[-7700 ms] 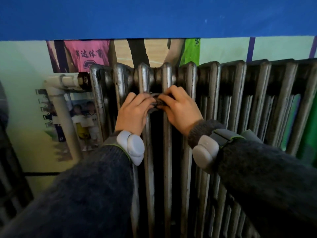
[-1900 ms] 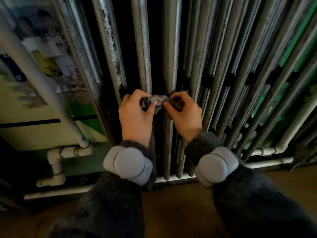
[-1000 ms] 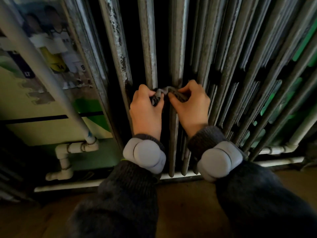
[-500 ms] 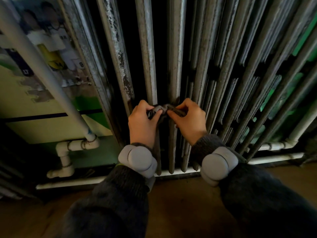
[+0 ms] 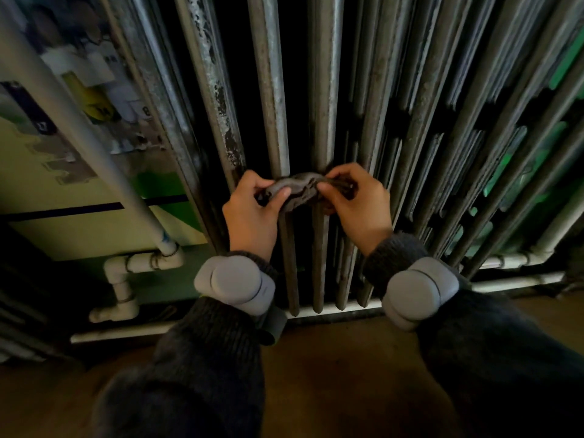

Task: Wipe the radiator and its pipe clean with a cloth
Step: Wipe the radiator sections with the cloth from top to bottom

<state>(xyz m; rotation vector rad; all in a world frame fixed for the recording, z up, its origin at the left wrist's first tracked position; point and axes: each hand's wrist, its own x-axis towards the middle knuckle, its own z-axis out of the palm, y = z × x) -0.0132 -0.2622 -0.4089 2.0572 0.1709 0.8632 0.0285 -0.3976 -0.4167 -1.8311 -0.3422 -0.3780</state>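
Dark grey cloth (image 5: 297,192); silvery, flaking radiator (image 5: 271,90); seemingly white pipe (image 5: 79,128); charcoal sleeves (image 5: 208,358).

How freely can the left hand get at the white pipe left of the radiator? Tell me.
Probably yes: nothing stands between the left hand and the white pipe, though it first must release the cloth it grips.

Pipe (image 5: 79,134) left of radiator (image 5: 410,105); cloth (image 5: 298,191) against radiator's columns.

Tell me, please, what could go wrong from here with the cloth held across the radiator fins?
The cloth, pinched by the left hand and right hand, is bunched thin, so knuckles may scrape the rough radiator fins. The flaking patch beside the left hand could snag the cloth or shed flakes.
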